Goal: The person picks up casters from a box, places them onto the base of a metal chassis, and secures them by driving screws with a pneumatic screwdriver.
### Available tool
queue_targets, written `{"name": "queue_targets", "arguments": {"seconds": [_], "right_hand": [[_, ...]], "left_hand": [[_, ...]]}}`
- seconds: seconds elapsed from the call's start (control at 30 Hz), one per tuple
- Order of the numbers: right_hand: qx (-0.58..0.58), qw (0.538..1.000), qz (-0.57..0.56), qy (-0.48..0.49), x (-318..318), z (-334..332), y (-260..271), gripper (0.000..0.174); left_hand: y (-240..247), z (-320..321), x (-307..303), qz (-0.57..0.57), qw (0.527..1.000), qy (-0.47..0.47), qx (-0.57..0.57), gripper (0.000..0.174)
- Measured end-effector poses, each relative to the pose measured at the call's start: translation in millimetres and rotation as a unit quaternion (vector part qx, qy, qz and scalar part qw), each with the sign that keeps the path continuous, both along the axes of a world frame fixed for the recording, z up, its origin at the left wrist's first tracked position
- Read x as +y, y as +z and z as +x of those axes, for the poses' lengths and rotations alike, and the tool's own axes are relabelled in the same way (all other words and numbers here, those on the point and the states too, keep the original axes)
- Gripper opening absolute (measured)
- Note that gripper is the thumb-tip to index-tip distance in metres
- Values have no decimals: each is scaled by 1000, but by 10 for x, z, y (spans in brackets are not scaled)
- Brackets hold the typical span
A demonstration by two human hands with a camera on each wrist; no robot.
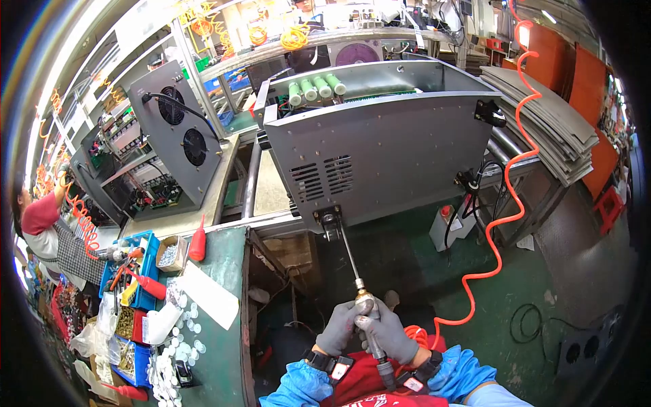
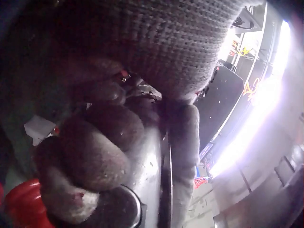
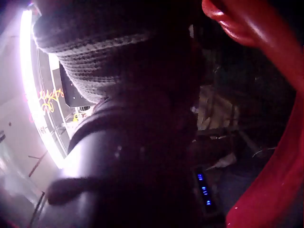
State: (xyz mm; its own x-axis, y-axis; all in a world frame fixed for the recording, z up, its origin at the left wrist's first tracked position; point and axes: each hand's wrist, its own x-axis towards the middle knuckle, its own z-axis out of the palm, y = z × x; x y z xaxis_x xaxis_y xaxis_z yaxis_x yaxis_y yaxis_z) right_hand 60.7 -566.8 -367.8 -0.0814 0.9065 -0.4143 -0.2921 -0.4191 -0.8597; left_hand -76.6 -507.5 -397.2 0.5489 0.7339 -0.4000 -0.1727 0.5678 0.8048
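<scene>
Both hands wear grey gloves and grip a pneumatic screwdriver (image 1: pixel 375 336) at the bottom centre of the head view. The left hand (image 1: pixel 338 328) curls round its front part near the brass collar (image 1: pixel 364 296). Just behind it the right hand (image 1: pixel 393 332) wraps the body. From the collar a long thin bit (image 1: pixel 350 256) runs up to a black round fitting (image 1: pixel 330 222) at the lower corner of a large grey metal case (image 1: pixel 393 149). Whether the tip sits in a screw cannot be told. In the left wrist view, gloved fingers (image 2: pixel 95 152) curl beside the shiny tool body (image 2: pixel 148 175).
An orange coiled hose (image 1: pixel 498 251) hangs at the right. On the green bench (image 1: pixel 227 271) at left lie blue bins (image 1: pixel 144 298), red bottles (image 1: pixel 197 244) and white caps (image 1: pixel 163 373). A second case with fans (image 1: pixel 178 129) stands upper left; a person (image 1: pixel 51 224) is far left.
</scene>
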Motion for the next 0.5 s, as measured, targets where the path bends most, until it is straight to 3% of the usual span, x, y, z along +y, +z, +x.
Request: {"name": "queue_targets", "arguments": {"seconds": [0.5], "right_hand": [[-31, 999, 2, -21, 48, -140, 12, 63]], "left_hand": [[-72, -120, 114, 44, 998, -21, 34, 42]]}}
